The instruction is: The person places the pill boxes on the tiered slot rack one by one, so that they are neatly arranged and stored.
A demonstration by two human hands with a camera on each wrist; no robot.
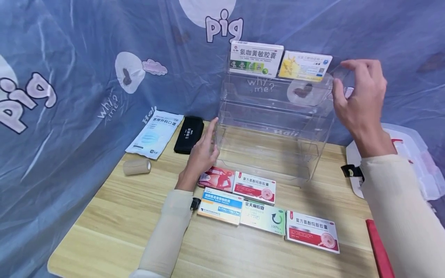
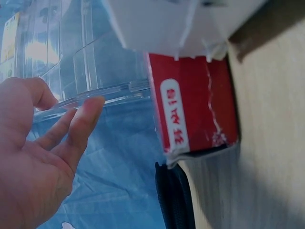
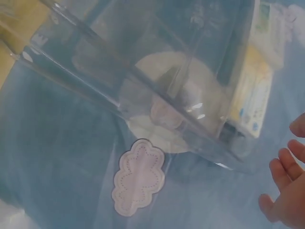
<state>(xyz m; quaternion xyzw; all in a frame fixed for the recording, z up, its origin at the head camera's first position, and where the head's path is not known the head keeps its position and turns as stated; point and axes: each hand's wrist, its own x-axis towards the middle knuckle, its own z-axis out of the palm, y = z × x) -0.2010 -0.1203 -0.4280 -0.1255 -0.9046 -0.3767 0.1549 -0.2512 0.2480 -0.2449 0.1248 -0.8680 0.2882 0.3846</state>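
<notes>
The rack (image 1: 264, 121), likely light but stiff, is best held by its sides; left hand (image 1: 203, 152) loosely touching, right hand (image 1: 363, 90) parted, empty.

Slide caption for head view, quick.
Left hand at the side of a clear tiered stand, right hand near its top, where two medicine boxes sit; five more boxes lie on the table.
</notes>
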